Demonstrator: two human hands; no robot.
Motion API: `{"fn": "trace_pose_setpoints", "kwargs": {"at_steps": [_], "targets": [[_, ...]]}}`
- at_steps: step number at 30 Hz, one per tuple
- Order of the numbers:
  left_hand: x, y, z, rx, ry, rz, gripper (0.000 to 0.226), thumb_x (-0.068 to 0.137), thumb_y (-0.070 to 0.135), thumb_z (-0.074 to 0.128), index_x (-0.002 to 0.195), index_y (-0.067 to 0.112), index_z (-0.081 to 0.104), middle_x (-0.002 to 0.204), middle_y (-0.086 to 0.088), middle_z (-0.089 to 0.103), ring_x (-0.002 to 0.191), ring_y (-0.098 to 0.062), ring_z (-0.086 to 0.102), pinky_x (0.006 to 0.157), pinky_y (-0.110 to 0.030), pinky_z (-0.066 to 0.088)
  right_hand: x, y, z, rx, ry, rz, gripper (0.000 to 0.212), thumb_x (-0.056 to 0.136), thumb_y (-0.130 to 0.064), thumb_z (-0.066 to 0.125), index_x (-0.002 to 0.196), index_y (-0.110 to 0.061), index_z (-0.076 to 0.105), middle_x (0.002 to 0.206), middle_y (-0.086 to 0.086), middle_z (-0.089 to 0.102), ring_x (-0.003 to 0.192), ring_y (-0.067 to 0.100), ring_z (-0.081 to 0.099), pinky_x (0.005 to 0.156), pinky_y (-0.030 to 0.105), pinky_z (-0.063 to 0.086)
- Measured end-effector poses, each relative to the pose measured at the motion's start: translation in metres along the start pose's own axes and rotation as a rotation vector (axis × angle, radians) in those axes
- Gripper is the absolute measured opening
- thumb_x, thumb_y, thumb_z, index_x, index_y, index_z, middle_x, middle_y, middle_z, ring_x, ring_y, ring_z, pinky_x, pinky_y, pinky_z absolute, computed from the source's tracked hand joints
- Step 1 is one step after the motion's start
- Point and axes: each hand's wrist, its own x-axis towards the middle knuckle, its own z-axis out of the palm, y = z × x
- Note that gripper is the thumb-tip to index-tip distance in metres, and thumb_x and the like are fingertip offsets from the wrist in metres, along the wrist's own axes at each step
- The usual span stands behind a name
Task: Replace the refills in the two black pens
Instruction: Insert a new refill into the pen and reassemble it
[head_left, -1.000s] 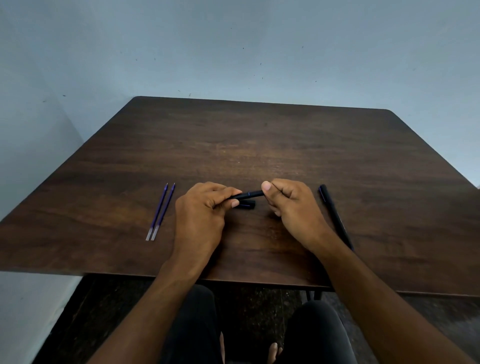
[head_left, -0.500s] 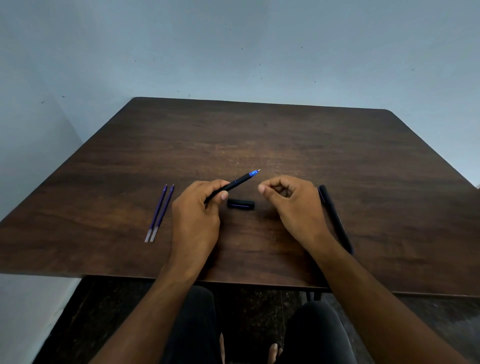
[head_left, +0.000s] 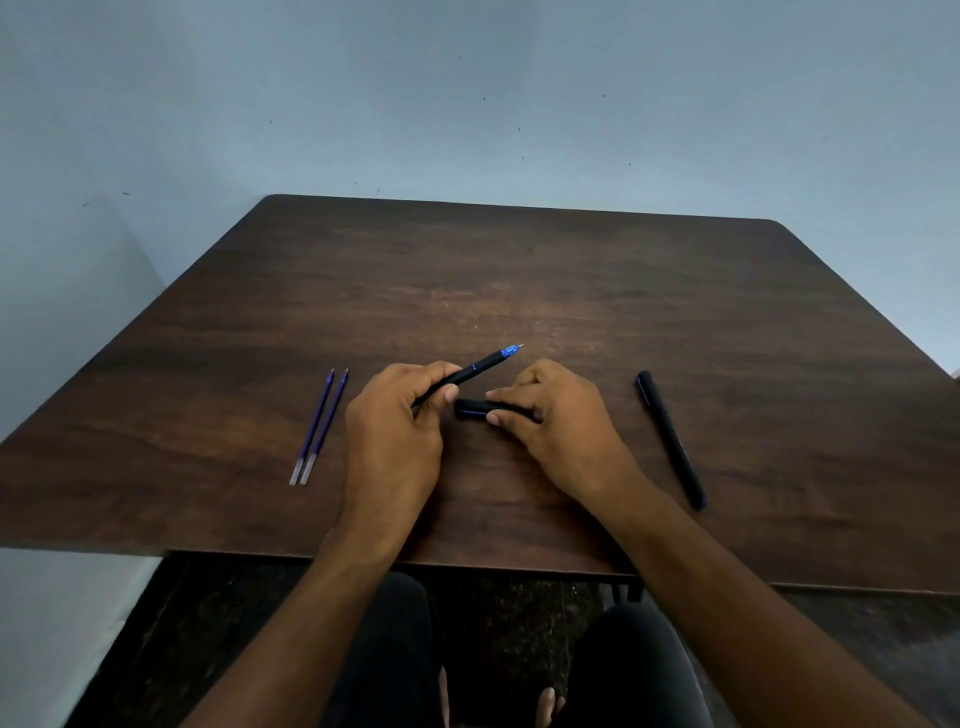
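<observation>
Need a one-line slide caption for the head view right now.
Left hand grips uncapped black pen; right hand touches its cap on table.

Lower barrel of the uncapped pen (head_left: 470, 371) hidden inside the left hand (head_left: 395, 431), right end of the cap (head_left: 475, 408) covered by the right hand's (head_left: 558, 421) fingers (head_left: 506, 397), surface (head_left: 519, 280) cut off at both frame sides

Uncapped blk pen (head_left: 470, 371) tilted, 2nd pen (head_left: 670, 439) flat, refills (head_left: 318, 427) left

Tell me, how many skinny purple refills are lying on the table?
2. The two thin purple refills lie side by side on the dark wooden table, left of the left hand: one just outside the other. Any refill inside the pens is hidden.
</observation>
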Motion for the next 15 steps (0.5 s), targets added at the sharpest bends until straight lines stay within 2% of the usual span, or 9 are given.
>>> {"fn": "trace_pose_setpoints", "kwargs": {"at_steps": [2,5,8,11,13,15], "targets": [[-0.0004,0.0002,-0.0002,-0.005,0.004,0.001,0.024,0.089,0.010,0.072,0.111,0.020,0.075,0.099,0.014,0.069,0.093,0.014,0.057,0.085,0.002,0.037,0.0000,-0.0002,-0.0026,0.015,0.025,0.003,0.028,0.089,-0.024,0.074,0.116,-0.021,0.075,0.098,-0.002,0.062,0.083,0.006,0.052,0.071,0.006,0.036],[-0.0005,0.0005,-0.0005,-0.003,0.010,0.001,0.024,0.089,0.011,0.072,0.110,0.022,0.075,0.096,0.019,0.066,0.094,0.014,0.058,0.085,0.001,0.038,-0.0013,0.0009,-0.0052,0.076,0.112,0.034,0.022,0.087,-0.021,0.076,0.109,-0.019,0.077,0.090,-0.002,0.068,0.078,0.008,0.059,0.074,0.018,0.048],[-0.0004,0.0000,-0.0004,-0.001,0.012,0.000,0.024,0.088,0.012,0.072,0.109,0.024,0.075,0.095,0.022,0.064,0.093,0.016,0.056,0.085,0.000,0.038,-0.0031,0.0027,-0.0054,0.197,0.195,0.156,0.014,0.086,-0.026,0.077,0.099,-0.027,0.075,0.087,-0.011,0.070,0.075,-0.001,0.063,0.067,0.005,0.045],[-0.0009,-0.0002,-0.0005,0.000,0.006,-0.004,0.025,0.088,0.012,0.073,0.110,0.024,0.075,0.097,0.021,0.065,0.093,0.014,0.058,0.085,0.002,0.037,-0.0039,0.0049,-0.0052,0.309,0.238,0.253,0.013,0.083,-0.031,0.080,0.088,-0.032,0.068,0.076,-0.012,0.070,0.069,-0.006,0.064,0.057,0.007,0.047],[-0.0012,0.0001,-0.0006,0.004,0.003,-0.003,0.025,0.088,0.012,0.073,0.110,0.023,0.075,0.099,0.018,0.068,0.093,0.007,0.061,0.085,0.000,0.039,-0.0039,0.0063,-0.0067,0.397,0.262,0.267,0.013,0.082,-0.027,0.081,0.087,-0.028,0.068,0.073,-0.007,0.072,0.061,-0.003,0.064,0.053,0.012,0.047],[-0.0013,0.0002,-0.0007,0.004,0.000,0.008,0.025,0.087,0.011,0.074,0.110,0.022,0.075,0.099,0.015,0.069,0.094,0.003,0.062,0.085,-0.005,0.041,-0.0040,0.0066,-0.0086,0.493,0.263,0.256,0.016,0.085,-0.021,0.078,0.098,-0.026,0.068,0.078,-0.003,0.072,0.058,0.000,0.064,0.053,0.016,0.050]]}}
